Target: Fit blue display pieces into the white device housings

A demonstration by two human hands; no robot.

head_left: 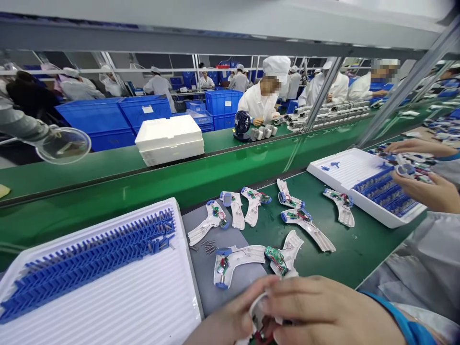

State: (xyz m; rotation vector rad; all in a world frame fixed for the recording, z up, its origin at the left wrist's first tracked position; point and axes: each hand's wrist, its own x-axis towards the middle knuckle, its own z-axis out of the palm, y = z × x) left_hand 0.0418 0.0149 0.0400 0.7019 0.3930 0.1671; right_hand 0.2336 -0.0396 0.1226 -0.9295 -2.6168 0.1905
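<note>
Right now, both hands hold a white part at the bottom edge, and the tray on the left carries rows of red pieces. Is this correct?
Not quite. In the head view the left hand and right hand do hold a white part, but the tray carries rows of blue pieces, not red.

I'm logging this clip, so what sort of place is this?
Likely an electronics assembly line: white half-shells with circuit boards lie on a green bench, beside a tray of blue parts, and capped co-workers sit opposite.

Single head-worn view, looking forward and down, close over green workbench (323, 258), conveyor and co-workers beyond
</note>
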